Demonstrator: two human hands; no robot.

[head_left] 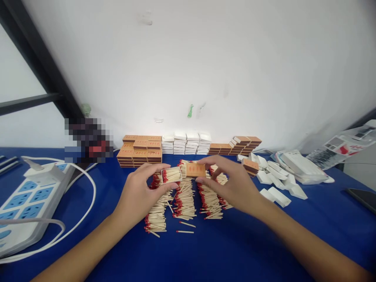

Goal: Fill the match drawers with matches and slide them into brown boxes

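My left hand (138,194) grips a white inner tray full of red-tipped matches (171,175). My right hand (232,182) pinches an orange matchbox sleeve (195,170) right next to the tray's end. Both are held just above rows of loose matches (185,201) lying on the blue table (205,250).
Stacks of orange matchboxes (141,150), white trays (186,143) and more orange boxes (235,145) line the wall. Loose white trays (276,184) lie at right. A power strip (26,199) with white cables sits at left, a dark phone (362,197) at far right.
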